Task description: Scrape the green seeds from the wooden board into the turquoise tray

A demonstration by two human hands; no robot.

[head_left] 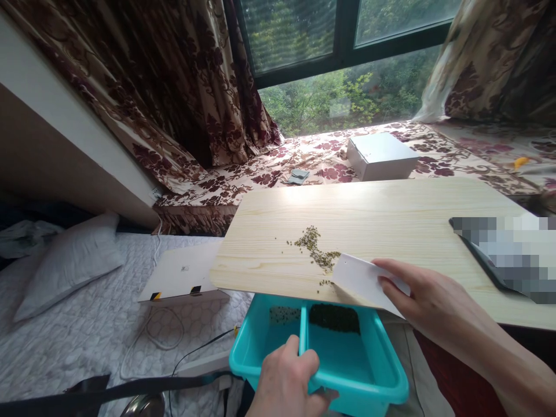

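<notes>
Left hand point(284, 379) closest to me, its grip closed on the divider of the turquoise bin point(396, 373); my right hand point(428, 292) pinches a white card point(358, 279) beside small greenish grains point(311, 237) on the bench point(391, 220).

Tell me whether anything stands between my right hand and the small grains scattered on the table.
Only the white card, which your right hand holds: its far end reaches the edge of the scattered grains. Nothing else visible stands between them on the table.
</notes>
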